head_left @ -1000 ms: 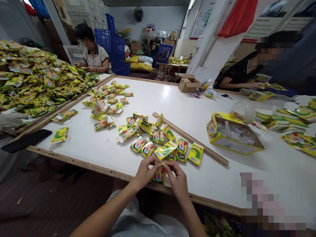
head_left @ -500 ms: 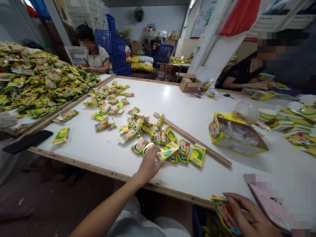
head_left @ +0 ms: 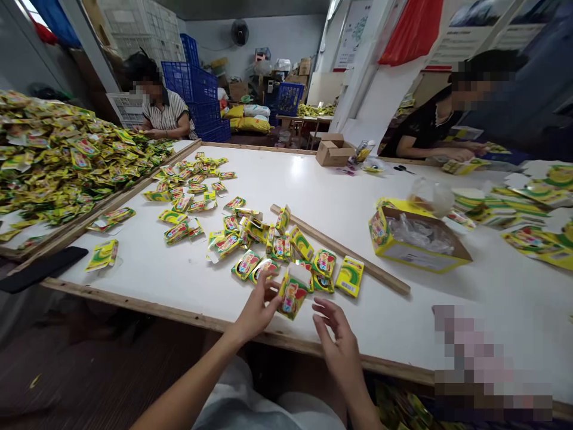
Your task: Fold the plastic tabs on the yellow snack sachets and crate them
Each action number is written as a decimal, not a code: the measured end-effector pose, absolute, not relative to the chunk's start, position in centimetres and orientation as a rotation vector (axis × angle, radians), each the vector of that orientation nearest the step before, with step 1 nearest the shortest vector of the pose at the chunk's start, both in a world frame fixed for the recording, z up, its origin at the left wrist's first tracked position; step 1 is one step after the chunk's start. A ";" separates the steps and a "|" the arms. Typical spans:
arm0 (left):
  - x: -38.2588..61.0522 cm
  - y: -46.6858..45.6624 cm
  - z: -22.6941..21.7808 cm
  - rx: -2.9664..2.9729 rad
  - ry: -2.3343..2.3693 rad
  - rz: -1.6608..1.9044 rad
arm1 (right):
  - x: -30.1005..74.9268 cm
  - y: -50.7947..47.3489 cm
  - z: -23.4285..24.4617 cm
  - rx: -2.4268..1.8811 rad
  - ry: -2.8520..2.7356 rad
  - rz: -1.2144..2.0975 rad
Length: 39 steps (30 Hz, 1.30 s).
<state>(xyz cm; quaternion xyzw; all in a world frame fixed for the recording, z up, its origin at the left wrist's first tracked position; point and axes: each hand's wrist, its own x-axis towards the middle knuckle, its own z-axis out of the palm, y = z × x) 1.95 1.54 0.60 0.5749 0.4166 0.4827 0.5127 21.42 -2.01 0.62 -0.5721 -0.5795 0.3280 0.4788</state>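
Between the fingers and thumb of my left hand (head_left: 262, 301) is a small yellow-green printed box (head_left: 293, 297), tilted with its white end flap standing up. My right hand (head_left: 335, 331) is just to the right of that box, fingers apart and holding nothing. Behind both hands lies a loose cluster of similar small boxes (head_left: 282, 248), some flat and some standing on edge. One box (head_left: 350, 276) lies at the right end of the cluster, its yellow side up.
A wooden strip (head_left: 340, 248) lies across the white table (head_left: 322, 197). To its right stands a larger open carton (head_left: 421, 254) with clear plastic bags. A heap of boxes (head_left: 67, 161) rises at left. Two people sit beyond the table. Filled container (head_left: 398, 406) below the edge.
My right hand has let go of its box and moved left beside my left hand. The box in my left hand has been turned and stands more upright, white flap showing.
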 end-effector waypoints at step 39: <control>-1.2 1.3 -3.3 1.742 1.494 1.028 | 15.2 0.6 -1.6 -1.193 -1.342 0.811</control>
